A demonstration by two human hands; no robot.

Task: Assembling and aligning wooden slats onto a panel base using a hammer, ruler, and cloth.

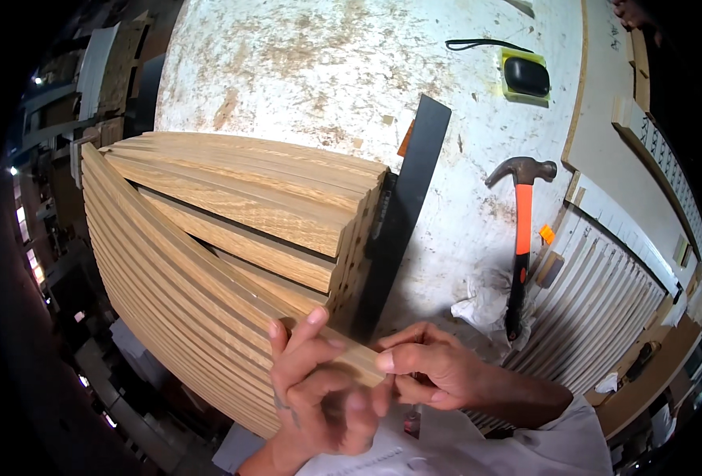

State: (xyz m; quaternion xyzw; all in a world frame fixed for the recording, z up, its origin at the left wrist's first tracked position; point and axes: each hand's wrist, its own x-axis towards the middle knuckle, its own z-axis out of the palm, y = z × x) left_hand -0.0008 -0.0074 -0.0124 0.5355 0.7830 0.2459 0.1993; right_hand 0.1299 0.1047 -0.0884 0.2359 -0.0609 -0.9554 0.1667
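A long wood-grain strip [240, 274] lies slantwise across a stack of similar slats, its near end by my hands. My right hand [430, 365] is closed at that end, thumb and fingers pinching its tip. My left hand [319, 385] is beside it over the strip, two fingers raised and apart, the others loosely bent; I make out nothing held in it. Under the strip lie the wood-grain slats [232, 186], several with dark grooves between them. A dark flat bar [414, 182] stands against their right ends.
Right of the bar, a claw hammer [523, 214] with an orange and black handle lies on the scuffed white table [303, 63]. Crumpled white plastic [482, 301] is near its grip. A black oval case [527, 77] with a strap lies farther back. Ribbed pale panels [605, 270] lie at right.
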